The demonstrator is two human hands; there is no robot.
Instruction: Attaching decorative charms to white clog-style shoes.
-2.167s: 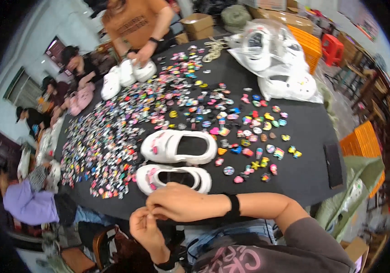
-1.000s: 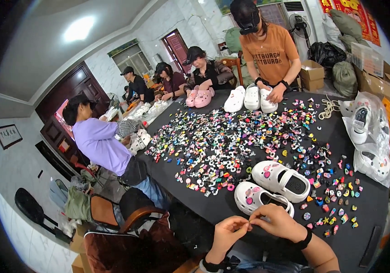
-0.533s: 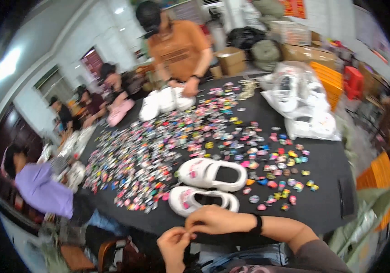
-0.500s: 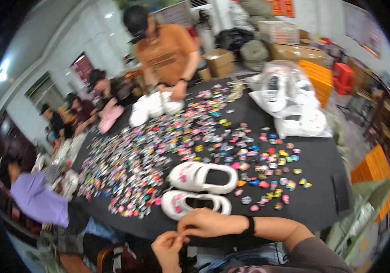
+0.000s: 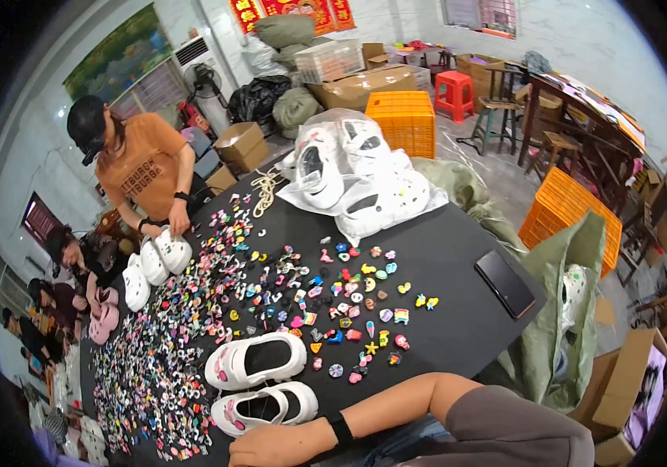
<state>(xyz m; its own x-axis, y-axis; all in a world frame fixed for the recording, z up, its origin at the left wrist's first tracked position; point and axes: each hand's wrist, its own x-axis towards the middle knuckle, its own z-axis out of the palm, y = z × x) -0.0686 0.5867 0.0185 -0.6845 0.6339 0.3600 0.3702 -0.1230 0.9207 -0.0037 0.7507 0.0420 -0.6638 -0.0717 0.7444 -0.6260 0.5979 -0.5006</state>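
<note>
My right hand (image 5: 280, 446), with a black band on its wrist, is at the lower edge, over the near side of a white clog (image 5: 228, 416). Its fingertips are hidden at the picture's border, so what they do cannot be seen. My left hand is out of view. A second white clog (image 5: 224, 370) lies just beyond the first, also side-on, and both carry pink charms at the toe. Small colourful shoe charms (image 5: 154, 366) spread thickly over the black table (image 5: 458, 335) to the left, and more loosely (image 5: 371, 327) beyond and right of the clogs.
Bagged white clogs (image 5: 384, 206) lie at the far edge beside a cord (image 5: 265, 191). A black phone-like slab (image 5: 505, 284) lies at right, near a green sack (image 5: 555, 327). Across the table, a person in orange (image 5: 146, 163) handles white clogs (image 5: 154, 261). Orange crates (image 5: 401, 117) stand behind.
The view has swung to the right, so the table and clogs appear further left. My two hands, fingertips together before, have dropped lower in the picture; the left has gone out of it.
</note>
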